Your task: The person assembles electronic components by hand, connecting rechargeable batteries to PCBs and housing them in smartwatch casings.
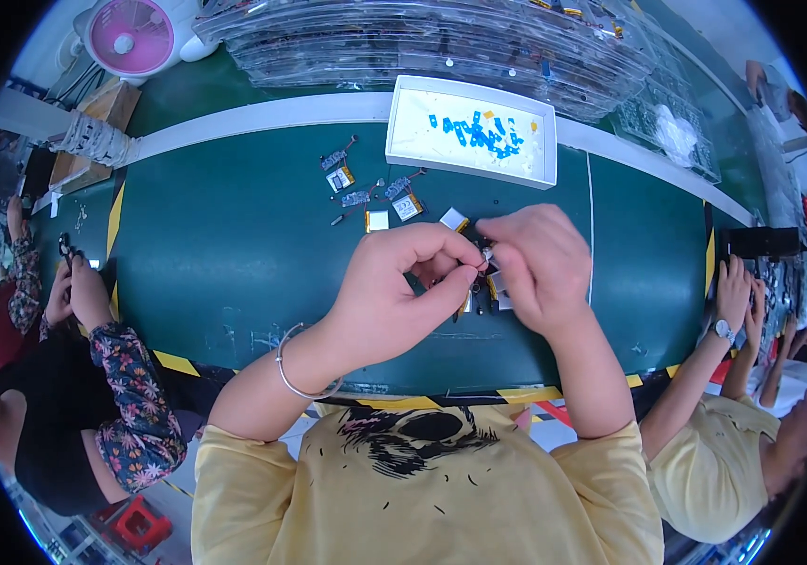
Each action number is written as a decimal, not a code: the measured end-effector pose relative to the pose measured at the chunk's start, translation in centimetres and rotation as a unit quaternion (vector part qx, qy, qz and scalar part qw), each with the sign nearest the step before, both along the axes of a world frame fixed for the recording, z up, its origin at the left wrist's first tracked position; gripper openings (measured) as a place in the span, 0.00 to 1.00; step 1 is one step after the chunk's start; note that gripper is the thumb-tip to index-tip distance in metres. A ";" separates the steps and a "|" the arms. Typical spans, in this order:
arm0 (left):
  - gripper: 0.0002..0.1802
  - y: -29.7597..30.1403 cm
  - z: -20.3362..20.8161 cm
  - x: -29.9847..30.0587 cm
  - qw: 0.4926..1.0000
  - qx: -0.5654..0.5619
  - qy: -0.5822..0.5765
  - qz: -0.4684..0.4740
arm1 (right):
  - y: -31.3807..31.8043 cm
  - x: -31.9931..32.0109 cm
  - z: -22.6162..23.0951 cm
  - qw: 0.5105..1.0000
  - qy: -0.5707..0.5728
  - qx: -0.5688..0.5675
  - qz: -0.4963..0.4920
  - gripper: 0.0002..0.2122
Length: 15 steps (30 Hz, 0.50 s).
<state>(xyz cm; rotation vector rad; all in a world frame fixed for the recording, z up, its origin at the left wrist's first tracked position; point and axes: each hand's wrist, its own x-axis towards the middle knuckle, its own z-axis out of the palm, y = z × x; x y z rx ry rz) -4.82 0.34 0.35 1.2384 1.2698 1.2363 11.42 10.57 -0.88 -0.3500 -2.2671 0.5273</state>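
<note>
My left hand (401,287) is closed, thumb and forefinger pinched together over the middle of the green table. Close beside it, my right hand (545,268) is curled, its fingertips almost meeting the left ones. A small dark and whitish part shows between the fingertips, too small to make out. Under and between my hands lie silver flat battery cells and dark wired pieces, partly hidden. Just beyond is another silver battery cell (454,219). Farther left lie small circuit boards (355,199) wired to flat battery cells (407,206).
A white box (469,171) with small blue pieces stands at the back. Behind it are stacked clear plastic trays (422,47). A pink and white fan (130,40) is at the far left. Co-workers' hands (83,292) are at the left, others (735,294) at the right.
</note>
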 end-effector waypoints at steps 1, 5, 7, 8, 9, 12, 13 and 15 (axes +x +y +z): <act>0.05 0.0 0.1 -0.1 1.000 -0.010 -0.028 -0.001 | 0.2 0.2 0.2 0.999 0.002 0.008 -0.044 0.05; 0.05 0.1 0.1 -0.1 0.996 -0.031 -0.085 0.002 | 0.0 0.4 1.3 0.995 0.027 0.035 -0.087 0.06; 0.06 0.1 0.0 -0.1 0.995 -0.049 -0.090 -0.002 | -0.6 0.0 1.6 0.996 0.038 0.047 -0.073 0.08; 0.06 0.1 0.1 0.0 0.995 -0.050 -0.091 -0.001 | -1.0 -0.2 1.7 0.994 0.031 0.077 -0.067 0.08; 0.06 0.2 0.1 0.0 0.997 -0.050 -0.066 -0.001 | -1.1 -0.4 1.8 0.992 0.024 0.107 -0.061 0.08; 0.06 0.1 0.3 0.0 0.999 -0.043 -0.012 -0.003 | -0.7 -0.6 1.0 0.993 0.034 0.099 -0.060 0.07; 0.07 0.1 0.4 0.1 0.999 -0.035 0.018 -0.004 | -0.7 -0.6 0.9 0.994 0.039 0.082 -0.059 0.07; 0.08 0.2 0.6 0.1 0.999 -0.017 0.041 -0.003 | -0.5 -0.6 1.1 0.996 0.022 0.064 -0.055 0.07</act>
